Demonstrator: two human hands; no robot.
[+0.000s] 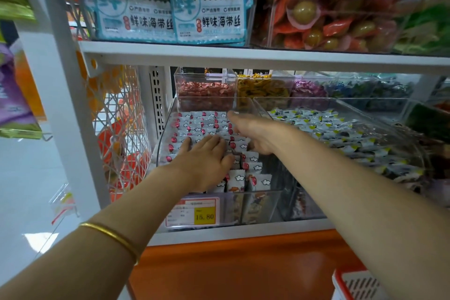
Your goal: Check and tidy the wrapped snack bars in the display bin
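The display bin (272,200) is a clear, open-topped box on the lower shelf. Its left wall lies close to the white upright post (48,80), and its right wall stands just beside the neighbouring bin (316,100). The upper shelf (243,56) hangs over it, leaving a low opening at the front, and both forearms reach in through this opening. Smaller bins (205,90) close off the back.

The left hand (204,161) lies palm down on the snack bars (204,124) near the middle of the bin. Its fingers are straight and pressed together, and a gold bangle (109,236) circles the forearm. The right hand (255,134) reaches farther back along the right wall. It is blurred, so whether its fingers grip anything cannot be told.

The bars fill the bin in rows running front to back. The front ones stand on end, long axis upright, with their faces turned forward above the price tag (192,213).
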